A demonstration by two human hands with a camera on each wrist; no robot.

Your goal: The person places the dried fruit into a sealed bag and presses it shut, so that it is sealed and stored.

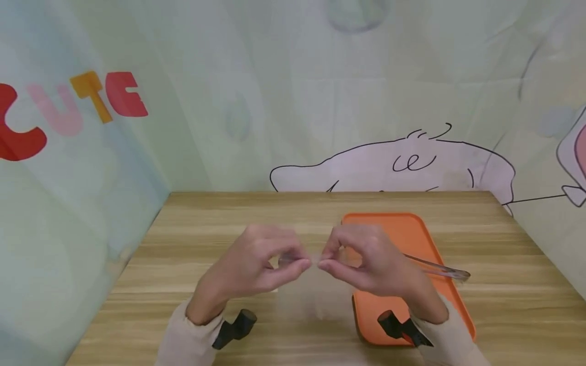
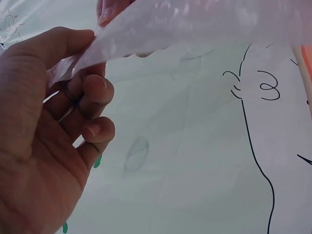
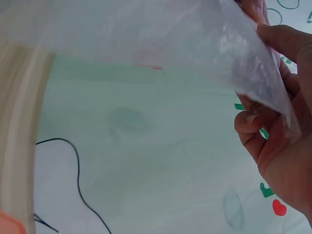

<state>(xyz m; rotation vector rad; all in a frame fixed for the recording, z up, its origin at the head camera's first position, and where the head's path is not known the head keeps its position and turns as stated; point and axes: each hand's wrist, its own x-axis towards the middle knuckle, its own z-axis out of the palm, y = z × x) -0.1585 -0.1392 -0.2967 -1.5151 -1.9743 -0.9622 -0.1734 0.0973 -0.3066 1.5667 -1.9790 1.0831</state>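
A thin, see-through plastic bag (image 1: 313,297) hangs between the two hands over the table, its lower part blurred. My left hand (image 1: 265,259) pinches the top edge between thumb and index finger. Close beside it, my right hand (image 1: 373,259) pinches the same edge, the fingertips of both hands nearly meeting. In the left wrist view the crinkled film of the bag (image 2: 195,24) runs out from under the thumb, with the other fingers curled below. The right wrist view has the bag (image 3: 185,48) stretching leftward from that hand, one corner draped along the palm.
An orange tray (image 1: 380,315) lies on the wooden table (image 1: 206,218) at the right, partly behind the right hand. Metal tongs (image 1: 441,269) rest across it, their end past its right rim. A printed cloth (image 1: 220,101) hangs behind the table and along its left side.
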